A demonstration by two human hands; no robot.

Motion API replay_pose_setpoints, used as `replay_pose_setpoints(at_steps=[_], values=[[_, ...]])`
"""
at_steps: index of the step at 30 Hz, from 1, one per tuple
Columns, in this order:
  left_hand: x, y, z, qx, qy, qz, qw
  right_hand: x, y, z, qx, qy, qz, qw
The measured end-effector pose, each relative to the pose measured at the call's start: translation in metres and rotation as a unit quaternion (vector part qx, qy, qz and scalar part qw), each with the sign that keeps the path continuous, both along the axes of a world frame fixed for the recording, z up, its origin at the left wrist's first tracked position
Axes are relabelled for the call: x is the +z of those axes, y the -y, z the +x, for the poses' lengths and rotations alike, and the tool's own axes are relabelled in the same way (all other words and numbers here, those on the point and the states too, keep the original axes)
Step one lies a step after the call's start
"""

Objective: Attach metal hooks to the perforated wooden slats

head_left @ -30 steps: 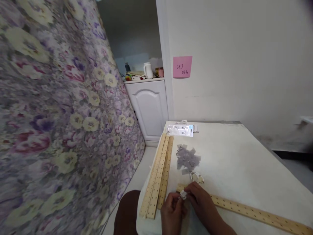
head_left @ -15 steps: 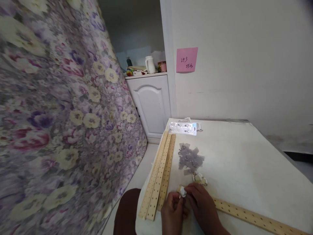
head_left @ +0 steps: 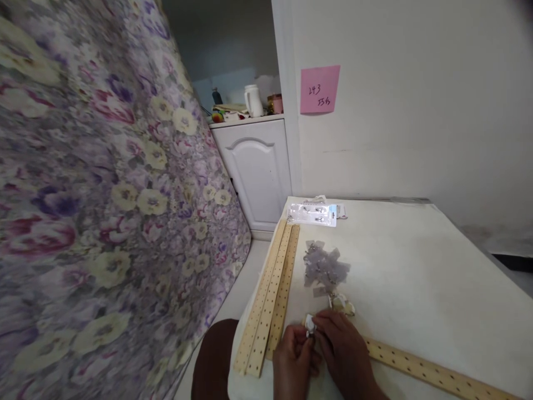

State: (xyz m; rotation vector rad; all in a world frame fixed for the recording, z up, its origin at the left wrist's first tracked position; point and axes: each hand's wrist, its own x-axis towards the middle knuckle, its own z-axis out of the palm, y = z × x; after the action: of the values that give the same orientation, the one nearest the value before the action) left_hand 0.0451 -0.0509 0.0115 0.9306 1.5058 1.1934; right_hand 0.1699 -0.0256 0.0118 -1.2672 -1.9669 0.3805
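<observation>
My left hand (head_left: 292,355) is closed, thumb and forefinger pinching the lower end of a small white piece (head_left: 310,323) with a bit of metal at its bottom. From the right, the fingertips of my right hand (head_left: 343,347) are pressed together on the same piece. Its exact kind is too small to make out. A tan edge shows just behind it, partly hidden by the fingers. Just beyond my right hand lie small white and yellowish pieces (head_left: 343,304). Farther back is a heap of translucent grey tabs with metal clips (head_left: 327,266).
Several pale wooden strips with holes (head_left: 270,300) lie along the table's left side. Another perforated strip (head_left: 416,364) runs right from beside my right hand. A clear plastic package (head_left: 312,214) rests at the back of the white-covered table (head_left: 400,261). A floral curtain (head_left: 116,194) hangs at left.
The white piece is turned slightly more upright between my fingers. Both hands keep nearly the same place, and the camera view has shifted a little.
</observation>
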Motion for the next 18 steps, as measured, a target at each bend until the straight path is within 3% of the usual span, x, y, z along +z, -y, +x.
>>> replay_pose_setpoints(at_steps=[5,18], values=[[-0.0050,-0.0009,-0.0011,0.001,0.005,0.009,1.000,0.0008,-0.0002,-0.0003,0.003,0.011,-0.005,1.000],[-0.0005,-0.0023,-0.0001,-0.010,-0.010,0.003,1.000,0.0063,-0.0006,-0.0023,0.002,0.014,0.002,1.000]])
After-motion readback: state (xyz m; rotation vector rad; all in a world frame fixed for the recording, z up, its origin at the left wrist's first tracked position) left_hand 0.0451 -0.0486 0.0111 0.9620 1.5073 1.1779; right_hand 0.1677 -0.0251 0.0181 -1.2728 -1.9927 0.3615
